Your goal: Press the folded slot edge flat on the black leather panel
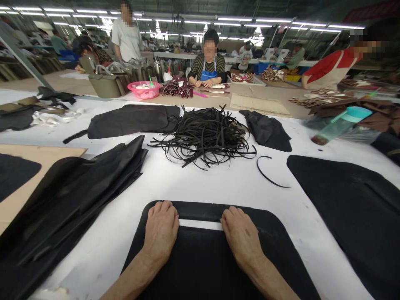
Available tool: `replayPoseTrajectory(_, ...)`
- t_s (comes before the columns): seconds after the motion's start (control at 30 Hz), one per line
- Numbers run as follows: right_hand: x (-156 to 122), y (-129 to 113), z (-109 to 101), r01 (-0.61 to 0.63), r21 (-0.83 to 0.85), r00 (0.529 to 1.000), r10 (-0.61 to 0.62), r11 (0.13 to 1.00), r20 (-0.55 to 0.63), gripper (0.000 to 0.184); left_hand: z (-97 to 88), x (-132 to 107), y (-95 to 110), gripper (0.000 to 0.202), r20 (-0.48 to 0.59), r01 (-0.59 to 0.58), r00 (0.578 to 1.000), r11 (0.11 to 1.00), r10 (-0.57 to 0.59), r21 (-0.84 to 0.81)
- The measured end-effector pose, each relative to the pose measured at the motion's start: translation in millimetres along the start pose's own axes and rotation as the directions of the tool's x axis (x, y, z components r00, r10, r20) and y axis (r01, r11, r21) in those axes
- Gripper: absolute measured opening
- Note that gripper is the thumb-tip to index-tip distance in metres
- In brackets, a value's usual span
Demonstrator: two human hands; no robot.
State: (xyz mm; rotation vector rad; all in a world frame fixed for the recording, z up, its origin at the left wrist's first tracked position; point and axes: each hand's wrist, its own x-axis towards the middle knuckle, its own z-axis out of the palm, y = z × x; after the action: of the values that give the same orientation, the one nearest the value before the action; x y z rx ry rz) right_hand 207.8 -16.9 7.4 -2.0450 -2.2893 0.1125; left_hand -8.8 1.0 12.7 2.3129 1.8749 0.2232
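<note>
White table (218,183), crowded around its edges. Straight beyond the work sits a tangled pile of black strips (209,135), loose ends splaying toward the near side; one curved strip (268,176) lies apart from it, to the right. Behind the pile's left side, a flat black piece (131,121); to its right, a crumpled black piece (267,130). Near left: overlapping black sheets (78,187), creased, beside a tan board (53,160). Near right: a large dark panel (346,208), with a turquoise-lidded bottle (337,125) tilted beyond it. Farther off: a pink basin (143,89) and a seated co-worker (209,66) in a blue apron. Black panel (203,262), rounded at its far corners, lies in front of the wearer at bottom centre; forearms cover parts of it. Left hand (161,225) and right hand (241,229) rest on its far border, apart from each other, backs up, fingers bent and close together. A white band (200,225) shows between them, just inside that border; strip or exposed tabletop, cannot tell. Both hands touch the panel; thumbs mostly hidden, so pinching versus pressing not determinable.
</note>
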Motion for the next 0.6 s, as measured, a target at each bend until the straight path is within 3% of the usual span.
replayPoseTrajectory(0.27,5.1,-0.4,-8.6,-0.045,0.039,0.994,0.041,0.998,0.098,0.016,0.2,-0.6,9.4,0.019,-0.027,0.003,1.0,0.997,-0.001,0.082)
replayPoseTrajectory(0.37,9.0,-0.3,-13.6,-0.064,0.036,0.989,0.058,0.997,0.139,0.016,4.6,-1.7,10.6,0.029,-0.047,-0.148,0.986,0.964,0.163,0.223)
replayPoseTrajectory(0.5,13.1,-0.5,-19.1,-0.073,0.021,0.983,0.068,0.997,0.172,0.013,8.8,0.2,10.0,0.061,0.089,-0.517,0.849,0.786,0.521,0.338)
replayPoseTrajectory(0.6,14.4,-0.6,-21.7,-0.07,0.026,0.981,0.065,0.997,0.181,0.012,8.8,4.4,13.6,0.069,0.152,-0.606,0.79,0.718,0.594,0.342)
